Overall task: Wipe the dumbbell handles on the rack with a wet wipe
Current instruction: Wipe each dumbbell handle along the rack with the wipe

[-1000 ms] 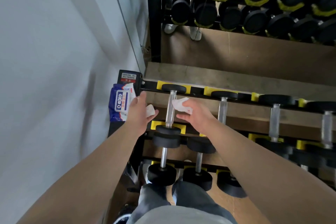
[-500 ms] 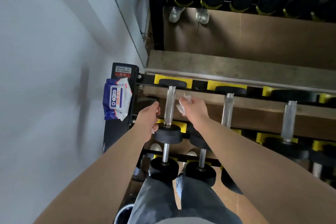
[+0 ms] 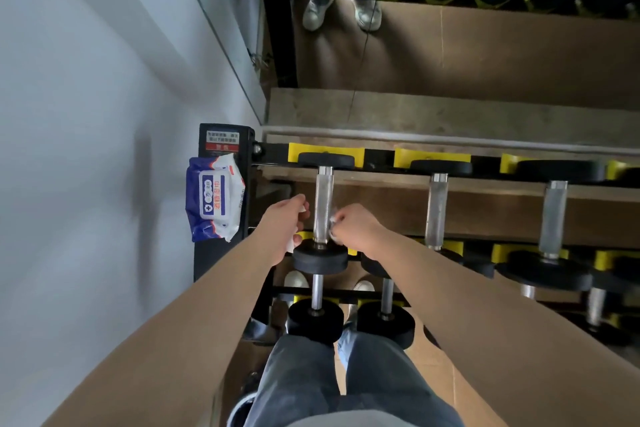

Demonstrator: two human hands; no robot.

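Left hand (image 3: 284, 222): fingers curled round a white wipe (image 3: 290, 245), just left of the handle.
Right hand (image 3: 356, 227): pinches a second wipe (image 3: 334, 236) against the handle.
Handle (image 3: 323, 198): between both hands, on the rack (image 3: 379, 158).
Wipe pack (image 3: 213, 198): left of the left hand.

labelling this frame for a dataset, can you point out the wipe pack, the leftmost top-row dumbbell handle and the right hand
wipe pack (image 3: 214, 198), head view, middle of its printed label
leftmost dumbbell handle (image 3: 323, 199), head view, bare metal above the hands
right hand (image 3: 358, 227), head view, back of the hand
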